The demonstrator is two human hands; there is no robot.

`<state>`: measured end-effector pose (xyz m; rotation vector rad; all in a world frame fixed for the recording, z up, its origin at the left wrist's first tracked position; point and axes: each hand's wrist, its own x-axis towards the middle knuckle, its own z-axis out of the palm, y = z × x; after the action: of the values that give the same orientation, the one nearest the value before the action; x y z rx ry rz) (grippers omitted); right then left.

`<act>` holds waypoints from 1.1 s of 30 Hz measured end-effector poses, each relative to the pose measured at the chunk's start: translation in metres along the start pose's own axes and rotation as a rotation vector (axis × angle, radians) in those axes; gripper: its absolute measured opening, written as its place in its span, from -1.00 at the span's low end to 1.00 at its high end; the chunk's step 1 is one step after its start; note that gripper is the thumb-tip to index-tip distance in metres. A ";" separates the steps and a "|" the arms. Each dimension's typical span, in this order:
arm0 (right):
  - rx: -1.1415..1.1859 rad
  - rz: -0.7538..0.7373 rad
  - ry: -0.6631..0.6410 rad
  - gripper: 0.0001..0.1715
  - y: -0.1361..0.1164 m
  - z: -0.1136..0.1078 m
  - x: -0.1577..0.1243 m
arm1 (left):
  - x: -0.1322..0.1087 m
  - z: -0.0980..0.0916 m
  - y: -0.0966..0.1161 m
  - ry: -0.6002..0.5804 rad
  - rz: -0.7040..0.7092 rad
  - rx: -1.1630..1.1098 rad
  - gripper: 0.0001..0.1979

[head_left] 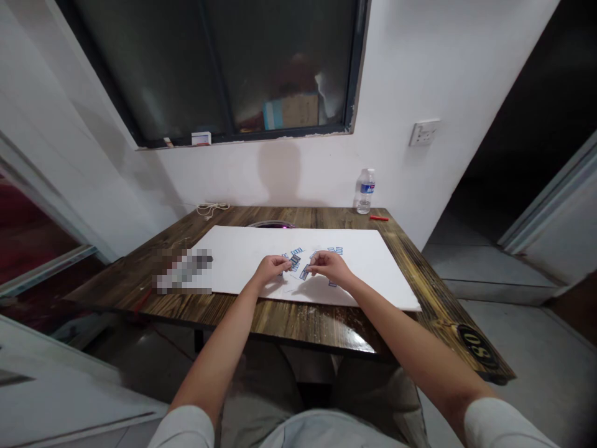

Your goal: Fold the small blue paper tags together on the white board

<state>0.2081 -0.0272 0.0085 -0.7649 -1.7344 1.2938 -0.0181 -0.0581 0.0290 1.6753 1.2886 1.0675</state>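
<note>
Left hand point(272, 267) pinches one small dark piece point(295, 260), right hand point(330, 266) pinches another dark piece point(304, 272), its long axis slanting down-left, both over white board point(237, 255) near its front edge, bare board open leftward, table point(280, 317) showing past that edge.

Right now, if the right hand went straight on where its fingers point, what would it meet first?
Probably the small dark piece at the fingertips of the left hand. Depth is unclear, so the right hand might pass just beside it.
</note>
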 end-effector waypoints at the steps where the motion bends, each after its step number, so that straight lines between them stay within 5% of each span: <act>1: 0.008 -0.012 0.042 -0.46 0.000 0.001 0.000 | -0.001 0.001 0.001 -0.037 0.004 0.017 -0.58; 6: -0.097 -0.024 0.169 -0.39 0.006 0.005 -0.002 | -0.007 0.005 0.008 -0.192 0.058 0.097 -0.63; 16: -0.228 0.050 0.096 -0.51 0.012 0.010 0.000 | -0.011 0.006 0.010 -0.308 0.134 0.148 -0.73; 33: -0.293 0.010 0.106 -0.53 0.014 0.013 0.000 | -0.007 0.009 0.005 -0.091 0.099 0.175 -0.70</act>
<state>0.1972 -0.0294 -0.0067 -0.9910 -1.8574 0.9971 -0.0089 -0.0668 0.0289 1.9136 1.2828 0.9454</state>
